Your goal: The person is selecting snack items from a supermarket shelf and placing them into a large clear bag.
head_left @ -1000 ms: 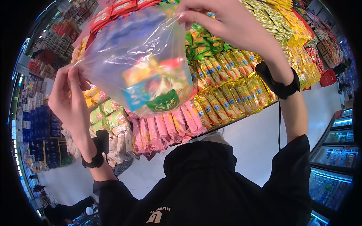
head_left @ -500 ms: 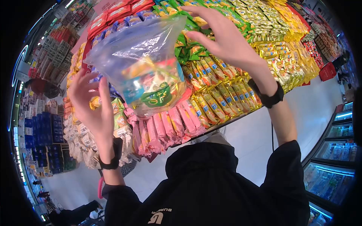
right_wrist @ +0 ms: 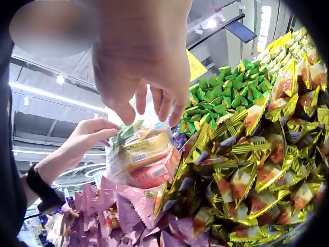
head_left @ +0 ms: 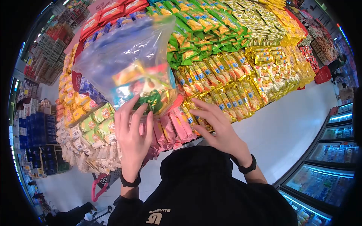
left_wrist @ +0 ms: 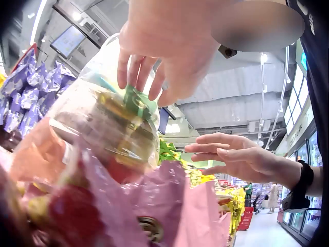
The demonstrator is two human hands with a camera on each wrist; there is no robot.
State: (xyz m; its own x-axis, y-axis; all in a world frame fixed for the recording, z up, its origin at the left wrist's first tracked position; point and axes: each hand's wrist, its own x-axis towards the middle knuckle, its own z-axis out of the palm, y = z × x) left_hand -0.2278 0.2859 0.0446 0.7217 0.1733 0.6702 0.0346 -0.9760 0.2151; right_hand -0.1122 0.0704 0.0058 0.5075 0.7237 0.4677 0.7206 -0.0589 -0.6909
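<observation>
A clear plastic bag (head_left: 120,52) with colourful snack packs inside lies on the snack display, its mouth end pointing away from the body. Printed packs and a green label (head_left: 151,100) show through its near end. The left hand (head_left: 132,132) reaches over that near end, fingers extended and fingertips right at the plastic. To the right of the bag, the right hand (head_left: 220,130) hovers with fingers spread and slightly bent, holding nothing. In the right wrist view, a yellow pack and a red pack (right_wrist: 156,172) show through the plastic.
Pink snack packs (head_left: 175,126) line the near edge under the bag. Gold-wrapped snacks (head_left: 226,98) and green packs (head_left: 207,34) fill the display to the right. White-wrapped packs (head_left: 81,145) lie at left. Fridges (head_left: 320,180) stand along the right.
Both hands have let go of the bag's upper corners and come down towards the body. The left now reaches the bag's near end; the right is beside it. The bag's mouth has sagged.
</observation>
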